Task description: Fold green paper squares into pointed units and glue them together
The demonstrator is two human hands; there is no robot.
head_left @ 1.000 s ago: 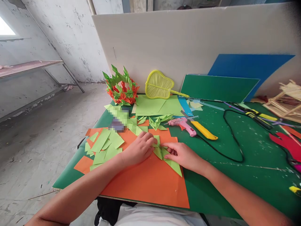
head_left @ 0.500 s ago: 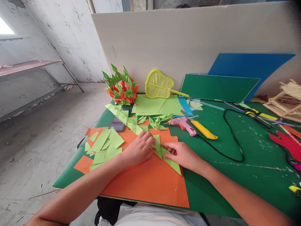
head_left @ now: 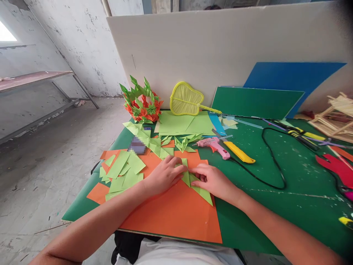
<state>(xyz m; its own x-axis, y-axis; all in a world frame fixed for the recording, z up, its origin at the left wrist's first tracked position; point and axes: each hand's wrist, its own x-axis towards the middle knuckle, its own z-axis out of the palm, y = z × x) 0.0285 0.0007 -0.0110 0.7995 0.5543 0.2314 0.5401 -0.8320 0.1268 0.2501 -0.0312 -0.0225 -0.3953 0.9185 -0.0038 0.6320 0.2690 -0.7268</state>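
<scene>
A folded light green paper (head_left: 203, 194) lies on a large orange sheet (head_left: 176, 217), its pointed end toward the lower right. My left hand (head_left: 166, 173) rests on its left part, fingers bent and pressed down on it. Pinched between the thumb and fingers of my right hand (head_left: 213, 182) is its right part. Just beyond my hands stands a small green folded leaf cluster (head_left: 183, 142). Left of my left forearm lie several loose green paper pieces (head_left: 118, 167).
A pink glue gun (head_left: 217, 148) and a yellow utility knife (head_left: 239, 152) lie right of the paper on the green table (head_left: 256, 209). Behind are a green-and-orange paper crown (head_left: 143, 103), green sheets (head_left: 182, 123) and a yellow fan (head_left: 186, 98). A black cord (head_left: 271, 154) loops at the right.
The fingers of my left hand have shifted slightly right over the folded paper and flattened a little. My right hand keeps its pinch in nearly the same place.
</scene>
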